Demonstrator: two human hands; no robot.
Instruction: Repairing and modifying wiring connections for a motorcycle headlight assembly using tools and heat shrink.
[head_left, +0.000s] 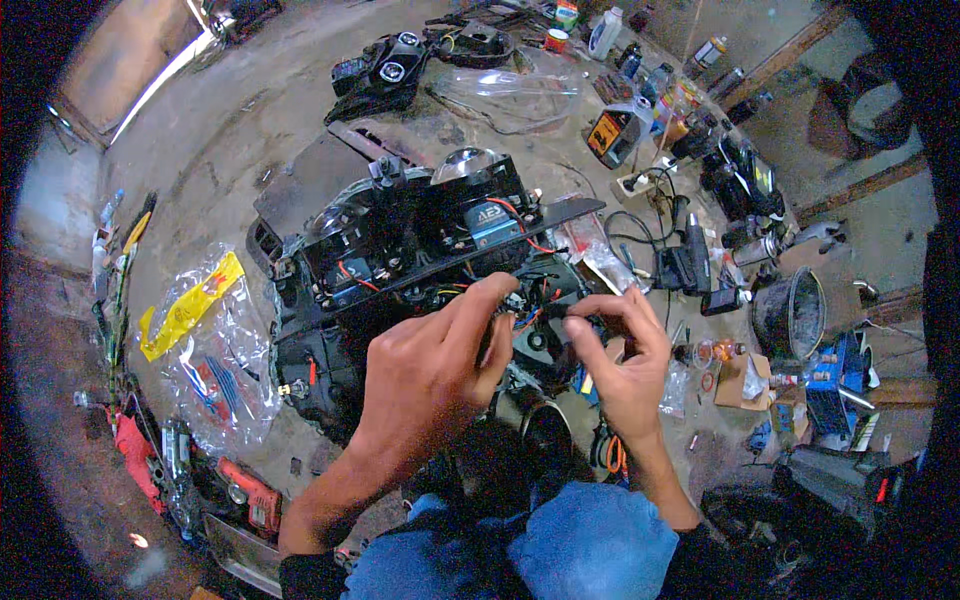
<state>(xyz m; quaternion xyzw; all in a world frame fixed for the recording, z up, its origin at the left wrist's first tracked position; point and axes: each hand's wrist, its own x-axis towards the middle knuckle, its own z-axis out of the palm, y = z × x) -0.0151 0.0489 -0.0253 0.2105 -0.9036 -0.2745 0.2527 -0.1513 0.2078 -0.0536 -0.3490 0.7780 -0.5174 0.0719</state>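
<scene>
A black headlight assembly lies in front of me, with round projector lenses, blue-labelled modules and loose red and orange wires. My left hand is over its near side, thumb and fingers pinched together at a small connector-like piece among the wires. Just right of it, my right hand is closed, thumb tip and curled fingers meeting close to a dark part of the wiring. Whatever it pinches is too small to tell. Below the hands is a dark housing piece, partly hidden by my fingers.
A clear plastic bag with a yellow strip lies at left. Cables and a heat gun are at right, near a metal bucket. Another headlight unit sits at the back. A red power tool is at lower left.
</scene>
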